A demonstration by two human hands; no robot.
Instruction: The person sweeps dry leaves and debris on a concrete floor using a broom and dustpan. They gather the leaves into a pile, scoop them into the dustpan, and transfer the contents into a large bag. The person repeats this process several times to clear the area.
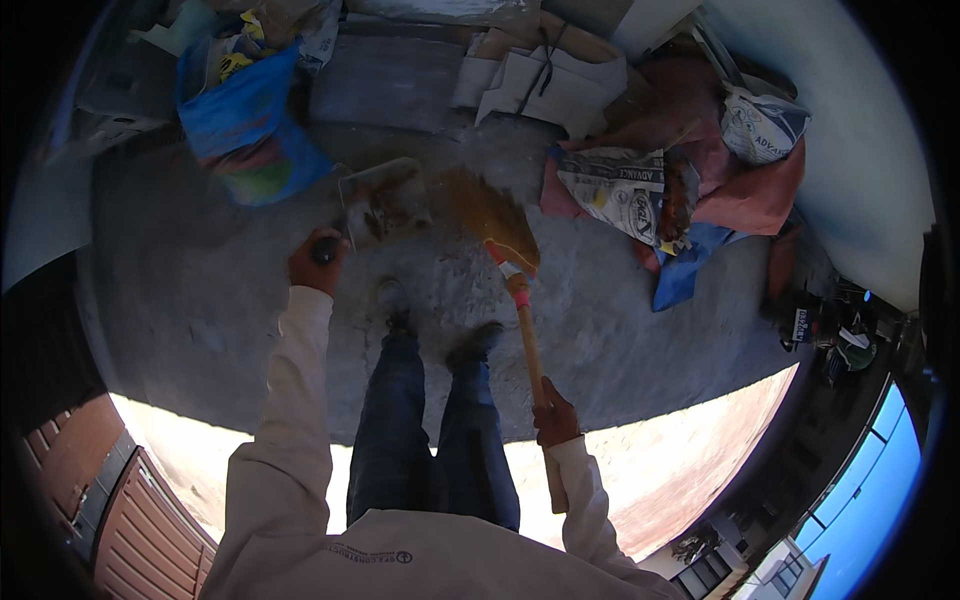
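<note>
My left hand (311,268) is wrapped round the dark handle of a dustpan (408,232). The pan is low over the grey floor, and brownish debris shows in it. Whether its edge touches the floor I cannot tell. My right hand (557,416) grips the wooden stick of a broom (532,345). The broom slants away from me, its brown bristles (492,212) fanned out just right of the dustpan. Red and white bands mark where the stick meets the bristles. Both my shoes are on the floor between the two hands.
A blue sack (240,115) with rubbish stands at the far left. Flattened cardboard (555,90) leans at the back. Paper bags (615,190) lie on red and blue sheeting (750,195) at the right. A motorcycle (840,330) stands at the far right, and sunlit ground (660,440) lies behind me.
</note>
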